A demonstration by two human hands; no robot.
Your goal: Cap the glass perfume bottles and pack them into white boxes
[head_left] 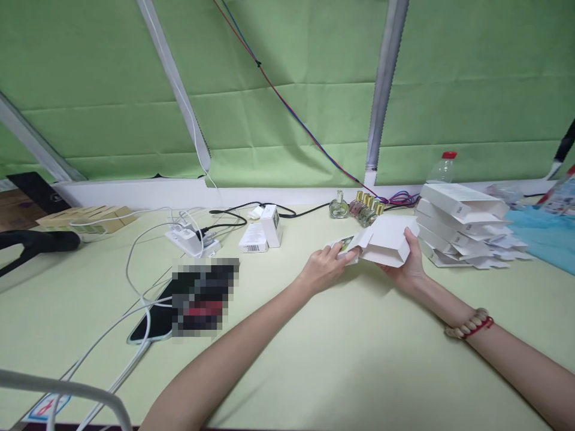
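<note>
In the head view, my right hand (411, 266) is closed around a white cardboard box (389, 236), held tilted above the table with its open end and flaps toward the left. My left hand (326, 266) is closed on a small white piece with a green patch (345, 244) at that open end. Whether this piece is inside the box or only against it, I cannot tell. Just behind stand several small glass bottles with gold caps (366, 206). A clear glass bottle (338, 206) holding pale green liquid is beside them.
Stacked white boxes (462, 224) rise at the right, a clear plastic bottle (444, 167) behind them. Two small white cartons (272, 227) stand left of centre. A power strip (188, 239), white cables and a phone (155, 314) lie farther left. Blue plastic (543, 236) covers the right edge.
</note>
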